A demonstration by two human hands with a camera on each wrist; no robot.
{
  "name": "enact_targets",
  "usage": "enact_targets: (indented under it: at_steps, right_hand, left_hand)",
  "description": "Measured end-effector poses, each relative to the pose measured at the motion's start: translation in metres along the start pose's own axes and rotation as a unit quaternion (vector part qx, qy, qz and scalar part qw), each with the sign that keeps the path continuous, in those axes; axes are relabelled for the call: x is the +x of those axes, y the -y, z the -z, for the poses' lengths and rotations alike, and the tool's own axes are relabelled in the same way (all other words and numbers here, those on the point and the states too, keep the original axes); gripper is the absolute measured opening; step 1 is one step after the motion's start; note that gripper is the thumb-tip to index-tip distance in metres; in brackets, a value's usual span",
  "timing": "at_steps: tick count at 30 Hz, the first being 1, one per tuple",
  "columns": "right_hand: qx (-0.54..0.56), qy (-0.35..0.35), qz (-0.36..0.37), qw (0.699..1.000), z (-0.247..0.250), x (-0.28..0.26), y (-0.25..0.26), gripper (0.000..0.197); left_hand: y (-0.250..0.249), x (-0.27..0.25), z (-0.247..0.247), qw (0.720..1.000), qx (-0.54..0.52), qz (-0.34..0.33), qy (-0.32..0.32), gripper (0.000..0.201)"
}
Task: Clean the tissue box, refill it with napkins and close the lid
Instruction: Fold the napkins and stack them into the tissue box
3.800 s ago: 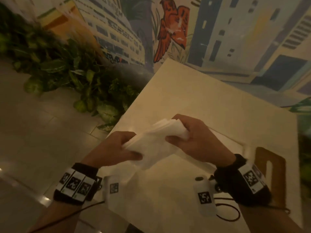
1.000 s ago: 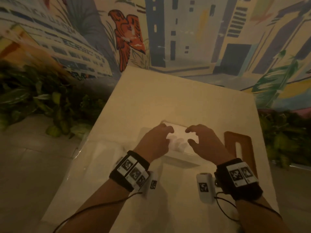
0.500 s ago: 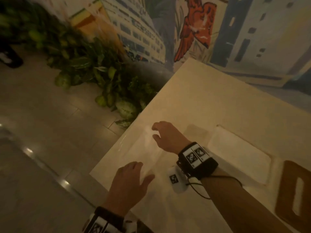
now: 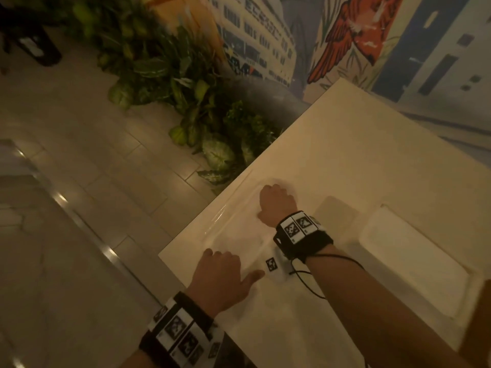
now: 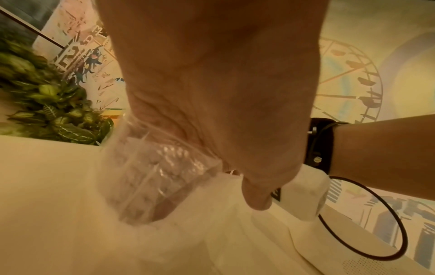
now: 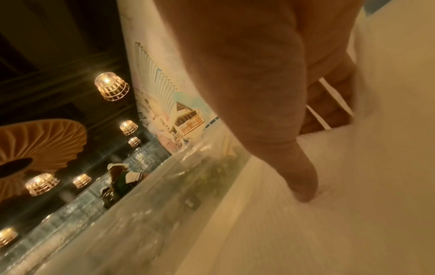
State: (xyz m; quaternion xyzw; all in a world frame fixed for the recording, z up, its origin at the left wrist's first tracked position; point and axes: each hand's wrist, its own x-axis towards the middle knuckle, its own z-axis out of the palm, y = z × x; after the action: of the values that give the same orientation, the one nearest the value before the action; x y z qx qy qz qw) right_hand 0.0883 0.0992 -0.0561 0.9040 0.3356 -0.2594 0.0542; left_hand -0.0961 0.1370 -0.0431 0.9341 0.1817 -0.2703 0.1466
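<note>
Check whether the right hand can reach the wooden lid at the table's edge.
Probably yes: only the open tissue box lies between right hand and wooden lid, though it grips the clear napkin pack now.

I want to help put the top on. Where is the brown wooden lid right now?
In the head view the brown wooden lid lies at the far right edge of the table, just right of the white napkins, away from both hands.

On a pale table (image 4: 358, 160), the left hand (image 4: 220, 277) and right hand (image 4: 276, 203) rest on a clear plastic pack (image 4: 233, 229) near the table's left edge. A white tray (image 4: 414, 258) lies to the right. Leafy plants (image 4: 186, 96) line the tiled floor (image 4: 79, 181).
</note>
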Motion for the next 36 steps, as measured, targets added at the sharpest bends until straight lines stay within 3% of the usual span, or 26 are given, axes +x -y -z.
enact_targets:
  at_steps: [6,16,23,29,36]
  right_hand:
    - [0.068,0.028,-0.014,0.997,0.005,0.006,-0.007,0.053]
    - [0.161,0.027,-0.043,0.986,0.011,0.001,-0.010,0.072]
    - [0.215,0.047,-0.047,0.974,0.016,-0.004,-0.010,0.064]
    - [0.245,0.033,0.004,0.969,0.016,-0.021,-0.009,0.063]
    - [0.199,-0.026,0.091,0.975,0.022,-0.047,-0.009,0.059]
  left_hand:
    - [-0.001,0.001,-0.003,1.000,0.012,-0.004,-0.003,0.070]
    - [-0.002,0.004,-0.003,0.999,0.036,-0.007,0.003,0.071]
    - [-0.001,0.004,-0.005,0.999,0.037,-0.007,0.000,0.070]
    - [0.003,0.000,-0.012,1.000,0.007,0.000,-0.009,0.070]
    - [0.005,-0.007,-0.011,0.999,-0.021,-0.013,-0.035,0.053]
